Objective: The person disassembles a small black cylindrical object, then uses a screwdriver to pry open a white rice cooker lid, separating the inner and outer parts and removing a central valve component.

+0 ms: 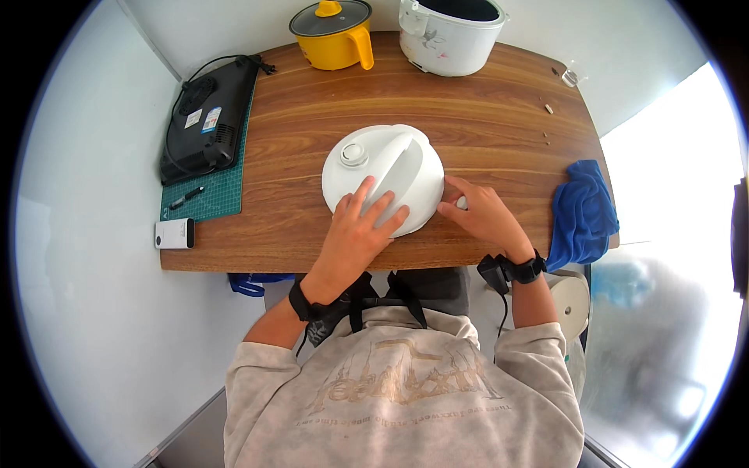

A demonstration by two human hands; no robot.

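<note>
Head view looks straight down on a wooden table [499, 109], and I see both of my hands at a round white appliance lid [383, 176] that lies flat near the middle of the table, a little toward the front edge. My left hand [355, 234] rests on top of the lid's near side with fingers spread across the raised handle ridge, palm down, pressing rather than gripping. My right hand [482, 214] sits just beside the lid's right rim, fingertips touching its edge; a small white piece shows under the fingers, but I cannot tell whether they pinch it or only cover it.

A small round knob sits on the lid's left half. At the back edge stand a yellow pot [334, 33] with a glass lid and, to its right, a white rice cooker body [450, 33]. A black induction hob [207, 117] lies on a green cutting mat [212, 195] at the left edge, with a pen [186, 197] on the mat's front part. A blue cloth [583, 212] hangs over the right edge. A small white box [175, 232] lies off the front left corner.
</note>
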